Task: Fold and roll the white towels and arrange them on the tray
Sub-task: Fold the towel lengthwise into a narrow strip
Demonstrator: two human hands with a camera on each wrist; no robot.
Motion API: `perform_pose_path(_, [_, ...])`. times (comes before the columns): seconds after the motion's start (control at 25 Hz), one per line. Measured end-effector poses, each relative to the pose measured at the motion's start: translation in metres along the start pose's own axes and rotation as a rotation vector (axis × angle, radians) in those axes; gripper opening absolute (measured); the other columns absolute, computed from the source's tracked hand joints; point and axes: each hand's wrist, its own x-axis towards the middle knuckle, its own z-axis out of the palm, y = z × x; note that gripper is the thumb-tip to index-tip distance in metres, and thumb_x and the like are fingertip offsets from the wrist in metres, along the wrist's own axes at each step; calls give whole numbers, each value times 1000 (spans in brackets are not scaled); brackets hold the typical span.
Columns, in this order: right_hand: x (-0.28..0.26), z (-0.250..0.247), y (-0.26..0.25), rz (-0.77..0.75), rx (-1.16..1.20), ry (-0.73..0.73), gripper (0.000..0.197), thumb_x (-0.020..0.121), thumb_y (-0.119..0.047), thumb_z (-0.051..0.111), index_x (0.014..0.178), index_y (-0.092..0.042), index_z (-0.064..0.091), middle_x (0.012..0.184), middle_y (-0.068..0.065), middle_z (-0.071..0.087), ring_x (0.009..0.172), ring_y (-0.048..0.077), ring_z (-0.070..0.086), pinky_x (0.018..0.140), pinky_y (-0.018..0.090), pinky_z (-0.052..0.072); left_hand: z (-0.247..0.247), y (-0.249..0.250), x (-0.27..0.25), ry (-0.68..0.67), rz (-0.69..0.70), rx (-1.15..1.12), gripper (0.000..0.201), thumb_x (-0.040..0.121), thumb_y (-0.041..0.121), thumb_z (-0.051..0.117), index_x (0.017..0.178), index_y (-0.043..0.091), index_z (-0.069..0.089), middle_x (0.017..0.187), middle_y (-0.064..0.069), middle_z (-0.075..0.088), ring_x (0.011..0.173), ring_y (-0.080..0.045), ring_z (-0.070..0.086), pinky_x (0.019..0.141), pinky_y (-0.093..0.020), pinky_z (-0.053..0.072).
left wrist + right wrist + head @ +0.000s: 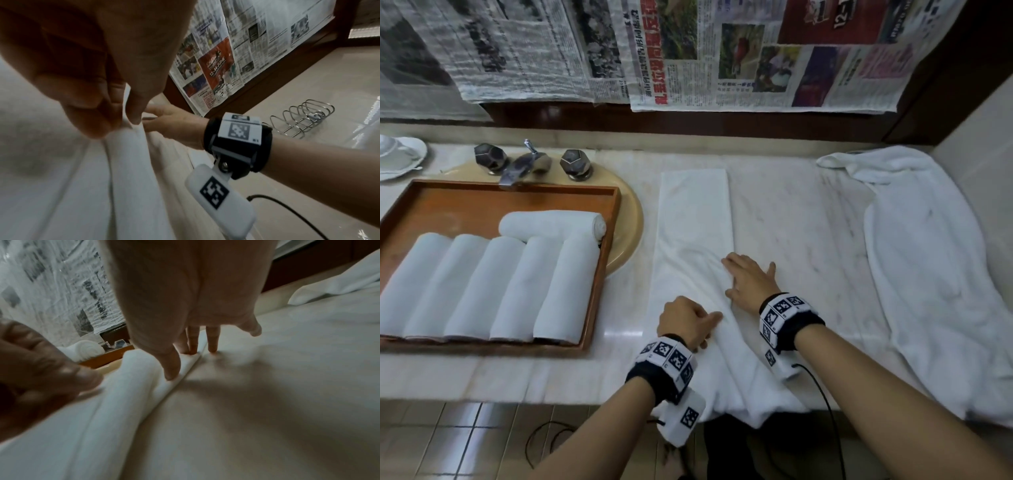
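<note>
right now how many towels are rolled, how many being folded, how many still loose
rolled towels on the tray: 6, five side by side and one lying crosswise behind them
towel being folded: 1, left hand pinches a fold, right hand presses flat
loose towel at the right: 1
total: 8 towels

Light: dim, soft, indoor, source unseen; a pale glare patch on the marble counter (619, 337) near its front edge. Head view: bowed lines and darkened corners from the wide lens, newspaper (756, 54) sharp enough to read headlines. Wrist views: murky and grainy, the near left hand (86, 68) and right hand (185, 296) blurred, soft shadow under the palm.
</note>
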Motion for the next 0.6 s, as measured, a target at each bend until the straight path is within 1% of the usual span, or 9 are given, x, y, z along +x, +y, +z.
perform_pose_path(0.08, [-8,-2,-1,8,-19,-42,73,95,-28,56,154,-23,13,160,-13,5,148,14,3,112,69,0,12,2,-6,-36,-36,26,39,79,45,69,64,8,72,52,0,67,51,-18,68,59,-34,61])
perform_pose_path(0.16, [-13,-1,1,21,-42,-77,76,96,-30,54,155,-25,7,161,-14,-1,149,16,-1,110,71,1,18,7,-7,-29,-77,61,43,72,50,68,65,8,73,52,0,67,51,-17,67,61,-30,60])
perform_pose_path(0.2, [-13,0,1,28,-45,-90,76,96,-31,54,155,-26,5,161,-15,-2,149,16,-2,109,72,1,19,10,-6,-22,-97,76,43,65,51,68,66,8,73,55,-1,68,52,-17,68,61,-30,60])
perform_pose_path(0.28, [-14,2,0,39,-42,-100,75,97,-30,52,155,-28,5,161,-15,-4,149,17,-4,109,73,0,21,16,-5,-13,-133,110,44,51,50,69,71,10,71,65,-3,70,58,-20,69,62,-32,61])
perform_pose_path(0.32, [-14,2,0,43,-43,-103,74,97,-29,52,155,-28,5,161,-16,-4,149,17,-5,108,73,0,22,18,-5,-19,-147,126,45,48,49,71,73,11,69,69,-4,70,61,-21,69,62,-33,61])
perform_pose_path(0.4, [-14,3,-1,48,-38,-110,74,98,-28,51,155,-29,4,161,-16,-6,149,17,-6,108,74,-1,24,19,-6,-12,-152,171,45,50,48,75,76,13,66,73,-3,69,64,-22,69,63,-32,60])
perform_pose_path(0.48, [-15,3,-1,47,-39,-124,73,98,-30,49,155,-30,3,161,-17,-8,149,16,-7,108,74,-1,25,21,-6,3,-149,192,39,57,44,77,77,13,64,74,-4,69,66,-22,68,62,-30,58])
perform_pose_path(0.56, [-15,2,0,50,-46,-132,73,99,-31,48,155,-30,1,161,-18,-9,149,16,-8,108,74,-1,22,23,-7,-3,-155,147,33,62,37,76,77,10,65,74,-5,69,65,-23,68,60,-28,57])
perform_pose_path(0.6, [-15,2,0,52,-45,-132,73,99,-30,48,155,-31,1,160,-18,-9,149,16,-8,107,74,-1,19,23,-7,-23,-171,75,32,63,34,76,78,8,67,72,-6,70,65,-23,69,61,-30,58])
